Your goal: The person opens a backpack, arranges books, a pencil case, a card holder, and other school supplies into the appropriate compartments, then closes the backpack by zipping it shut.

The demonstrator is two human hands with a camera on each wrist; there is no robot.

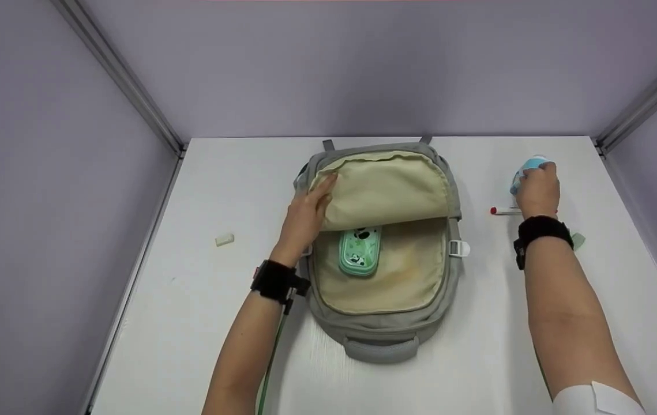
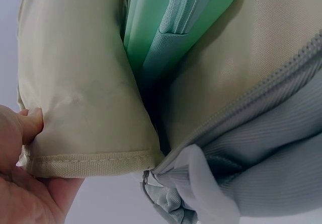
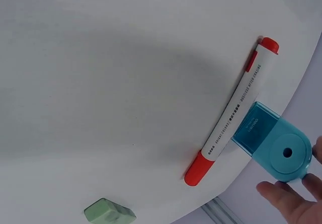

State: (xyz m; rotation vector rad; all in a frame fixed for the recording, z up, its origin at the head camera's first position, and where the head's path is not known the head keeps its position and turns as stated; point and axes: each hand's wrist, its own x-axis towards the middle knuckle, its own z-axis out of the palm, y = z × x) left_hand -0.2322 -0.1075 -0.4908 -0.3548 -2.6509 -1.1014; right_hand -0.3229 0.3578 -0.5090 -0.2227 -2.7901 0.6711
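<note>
A grey backpack (image 1: 383, 323) lies on the table with its front panel unzipped. My left hand (image 1: 304, 216) pinches the edge of its cream-lined flap (image 1: 391, 190), thumb on one face and fingers behind, as the left wrist view shows. Inside the pocket is a green pencil case (image 1: 360, 253) with panda prints, its upper end hidden under the flap. At the right, my right hand (image 1: 539, 190) holds a blue pencil sharpener (image 3: 284, 151) by its rounded end. A white marker (image 3: 236, 100) with red ends lies close by, overlapped by the sharpener's clear part in the right wrist view.
A small whitish eraser (image 1: 224, 239) lies left of the backpack. Near my right wrist is a green eraser-like block (image 3: 108, 212). A white buckle (image 1: 459, 248) sticks out at the bag's right side. Purple panels (image 1: 386, 69) enclose the table.
</note>
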